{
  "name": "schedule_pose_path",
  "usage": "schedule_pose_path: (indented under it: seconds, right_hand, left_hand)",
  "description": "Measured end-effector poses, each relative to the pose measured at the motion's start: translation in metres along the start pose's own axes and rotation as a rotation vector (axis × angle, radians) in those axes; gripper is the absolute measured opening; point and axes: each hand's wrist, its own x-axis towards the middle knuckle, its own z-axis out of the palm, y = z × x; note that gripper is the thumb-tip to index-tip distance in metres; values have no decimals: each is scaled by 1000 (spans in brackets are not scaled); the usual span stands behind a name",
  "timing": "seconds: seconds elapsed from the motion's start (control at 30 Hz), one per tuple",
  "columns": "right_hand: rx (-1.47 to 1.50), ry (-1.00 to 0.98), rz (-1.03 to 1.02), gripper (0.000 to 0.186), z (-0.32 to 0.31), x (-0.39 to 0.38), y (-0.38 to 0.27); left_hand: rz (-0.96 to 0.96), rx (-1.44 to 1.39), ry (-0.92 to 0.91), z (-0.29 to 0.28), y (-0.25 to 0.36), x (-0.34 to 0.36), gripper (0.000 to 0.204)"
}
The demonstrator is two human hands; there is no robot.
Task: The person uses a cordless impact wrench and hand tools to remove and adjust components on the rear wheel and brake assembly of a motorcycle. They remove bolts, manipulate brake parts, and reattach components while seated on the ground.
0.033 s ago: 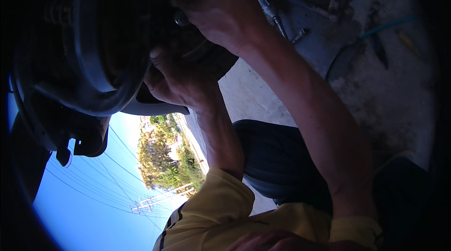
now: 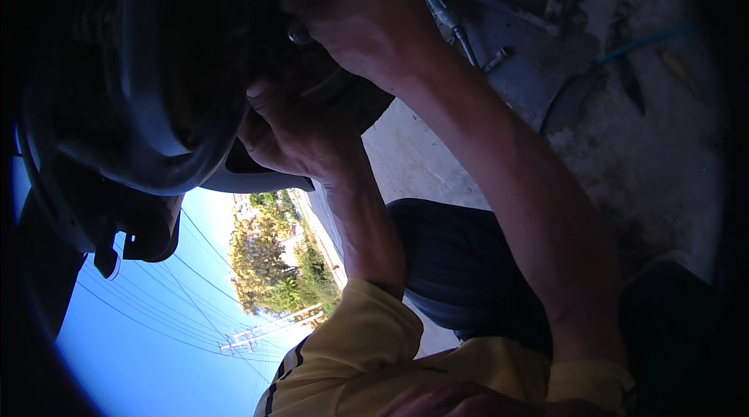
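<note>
Dark round wheel-hub assembly [image 2: 156,81] fills the upper left, its curved rim crowding both hands; open concrete floor [image 2: 663,167] lies to the right; left hand [image 2: 292,132], fingers curled against the hub's lower edge; right hand [image 2: 367,15], fingers closed on a hub part, hidden in shadow.

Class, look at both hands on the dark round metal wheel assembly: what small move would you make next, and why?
Probably keep the left hand braced on the dark round metal wheel assembly and give the right hand a slight turn. The right hand's fingers close around a small shiny metal part near the assembly's centre, while the left presses against its lower edge. What the fingers grip is shadowed, so this is a guess.
</note>
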Motion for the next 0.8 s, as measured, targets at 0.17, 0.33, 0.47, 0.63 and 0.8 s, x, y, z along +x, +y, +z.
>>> schedule_pose_path:
  seconds: [0.17,0.33,0.47,0.63,0.8]
  right_hand:
    - [44,18,43,23,2,-1,-2]
    - [18,37,27,24,3,0,-2]
    - [-4,19,9,26,2,2,1]
    - [-26,-38,36,26,6,1,2]
    - [-76,38,-57,23,9,3,5]
  left_hand:
    - [46,106,33,-4,-12,1,43]
    - [104,139,104,-1,-21,12,31]
    - [-220,-240,235,2,5,2,36]
    - [406,337,-45,-24,-21,5,28]
    - [291,158,-162,-34,-23,11,27]
